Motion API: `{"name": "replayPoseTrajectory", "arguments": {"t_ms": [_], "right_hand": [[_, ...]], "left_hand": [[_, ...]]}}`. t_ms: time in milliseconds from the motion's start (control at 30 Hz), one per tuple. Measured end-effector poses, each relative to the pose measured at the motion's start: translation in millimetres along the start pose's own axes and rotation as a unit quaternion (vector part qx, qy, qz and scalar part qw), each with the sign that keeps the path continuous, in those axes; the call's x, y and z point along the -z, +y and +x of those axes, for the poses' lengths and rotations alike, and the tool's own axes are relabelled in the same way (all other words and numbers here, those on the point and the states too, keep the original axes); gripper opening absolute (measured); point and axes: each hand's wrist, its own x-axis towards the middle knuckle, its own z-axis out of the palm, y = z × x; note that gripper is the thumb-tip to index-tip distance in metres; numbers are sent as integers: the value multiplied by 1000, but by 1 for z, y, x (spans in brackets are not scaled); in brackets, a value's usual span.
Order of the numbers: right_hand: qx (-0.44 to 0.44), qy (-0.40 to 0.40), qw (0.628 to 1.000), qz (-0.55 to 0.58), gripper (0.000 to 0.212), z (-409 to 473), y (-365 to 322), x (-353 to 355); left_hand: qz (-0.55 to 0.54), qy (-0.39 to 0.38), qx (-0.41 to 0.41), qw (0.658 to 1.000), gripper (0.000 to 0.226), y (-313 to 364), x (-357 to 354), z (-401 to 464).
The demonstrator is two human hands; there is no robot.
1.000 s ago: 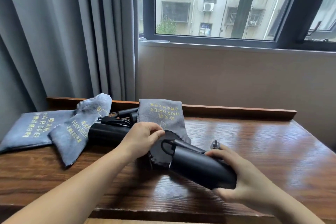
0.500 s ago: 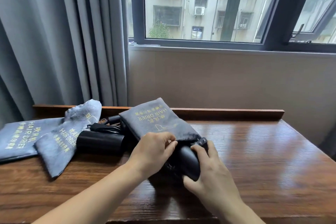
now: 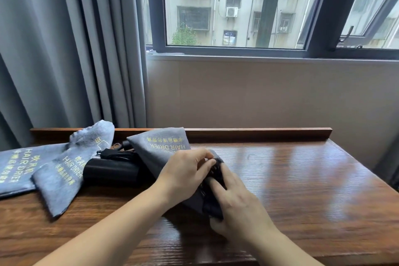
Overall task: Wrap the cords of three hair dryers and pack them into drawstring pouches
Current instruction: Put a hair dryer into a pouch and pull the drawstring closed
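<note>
Step in hand: bagging one dryer; my left grip (image 3: pixel 183 174) pinches the mouth of the pouch (image 3: pixel 164 151), my right grip (image 3: pixel 235 201) curls round the hair dryer (image 3: pixel 212 205), partly inside that pouch on the counter (image 3: pixel 302 179); next, I judge: push deeper, draw string.

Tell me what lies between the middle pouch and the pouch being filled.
Head view: a black hair dryer with its bundled cord lies between middle pouch and held pouch.
</note>
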Motion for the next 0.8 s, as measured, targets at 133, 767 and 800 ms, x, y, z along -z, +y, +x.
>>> {"name": "replayPoseTrajectory", "arguments": {"t_ms": [133, 767, 800], "right_hand": [[-45, 12, 997, 53, 75, 7, 13, 1], [-52, 69, 978, 190, 35, -5, 22, -22], [-68, 119, 976, 171, 28, -6, 27, -18]], "left_hand": [[11, -41, -55, 998, 17, -5, 1, -15], [90, -102, 125, 983, 67, -51, -9, -69], [92, -107, 141, 980, 72, -51, -9, -73]]}}
